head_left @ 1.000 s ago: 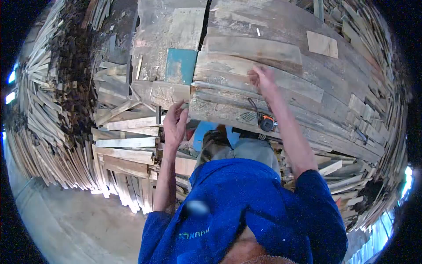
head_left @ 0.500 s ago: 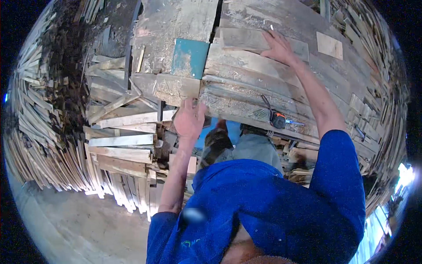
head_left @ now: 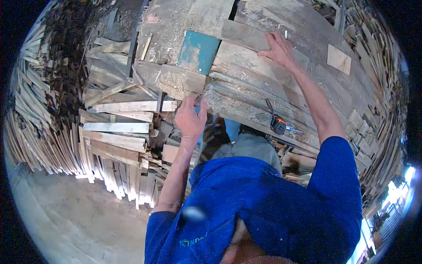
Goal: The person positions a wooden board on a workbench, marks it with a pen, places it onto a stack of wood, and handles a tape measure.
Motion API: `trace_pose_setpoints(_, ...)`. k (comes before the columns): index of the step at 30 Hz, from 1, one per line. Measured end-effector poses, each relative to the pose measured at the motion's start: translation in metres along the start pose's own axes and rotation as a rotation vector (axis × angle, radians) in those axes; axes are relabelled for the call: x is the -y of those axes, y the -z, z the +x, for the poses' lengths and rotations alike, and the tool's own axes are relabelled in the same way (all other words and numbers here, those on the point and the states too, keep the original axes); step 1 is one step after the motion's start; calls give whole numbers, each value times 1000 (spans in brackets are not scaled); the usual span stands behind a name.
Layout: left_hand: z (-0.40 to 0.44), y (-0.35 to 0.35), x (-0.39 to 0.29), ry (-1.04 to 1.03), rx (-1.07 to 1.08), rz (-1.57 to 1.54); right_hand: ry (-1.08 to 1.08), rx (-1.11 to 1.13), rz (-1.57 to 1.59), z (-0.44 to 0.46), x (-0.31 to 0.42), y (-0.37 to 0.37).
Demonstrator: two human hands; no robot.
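Observation:
A short grey board [head_left: 246, 35] lies flat on the wooden workbench [head_left: 263, 97], reaching across a dark gap in its top. My right hand [head_left: 278, 50] rests palm down on this board with fingers spread. At the bench's near edge, my left hand [head_left: 190, 119] has bent fingers and its thumb held apart; nothing shows in its grasp. Just beyond it is a sawdust-covered plank [head_left: 182, 81]. A teal panel [head_left: 200, 52] sits between that plank and the grey board's left end.
A tape measure [head_left: 278, 125] with a blue item [head_left: 293, 129] beside it lies near the bench's front edge. A small pale wood piece [head_left: 339, 59] is at the right. Stacked slats [head_left: 116, 127] stand at the left, and more wood strips [head_left: 373, 48] line the right.
The view has shifted slightly. Under my right hand, the grey board has slid left, over the dark gap and closer to the teal panel. My left hand stays near the bench edge.

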State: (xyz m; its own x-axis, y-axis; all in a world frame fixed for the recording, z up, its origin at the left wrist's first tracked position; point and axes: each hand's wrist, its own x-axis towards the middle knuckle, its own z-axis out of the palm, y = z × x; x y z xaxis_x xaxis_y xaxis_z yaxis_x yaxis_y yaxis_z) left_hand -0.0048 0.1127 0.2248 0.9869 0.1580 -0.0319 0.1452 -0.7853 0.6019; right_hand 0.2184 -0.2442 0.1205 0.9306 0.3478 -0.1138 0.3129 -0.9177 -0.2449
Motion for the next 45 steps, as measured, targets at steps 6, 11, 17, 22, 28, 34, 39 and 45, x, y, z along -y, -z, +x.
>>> trace_pose_setpoints(6,0,-1,-1,7,-1,31,-76,76,95,3,5,17)
trace_pose_setpoints(11,1,-1,-4,11,20,12,-79,62,34,7,0,6)
trace_pose_setpoints(17,1,-3,-4,64,25,2,-111,153,-56,12,4,6)
trace_pose_setpoints(22,-1,-8,-2,56,-3,10,-115,89,15,4,7,2)
trace_pose_setpoints(28,-3,-7,-9,111,-14,-130,-304,90,12,1,24,-1)
trace_pose_setpoints(34,-15,-3,-9,115,1,-129,-359,-458,234,-48,137,-34)
trace_pose_setpoints(39,-20,-5,17,-72,11,-57,-189,-27,1025,-189,253,12)
trace_pose_setpoints(45,-29,3,12,-154,-20,145,-461,124,965,-347,309,-115)
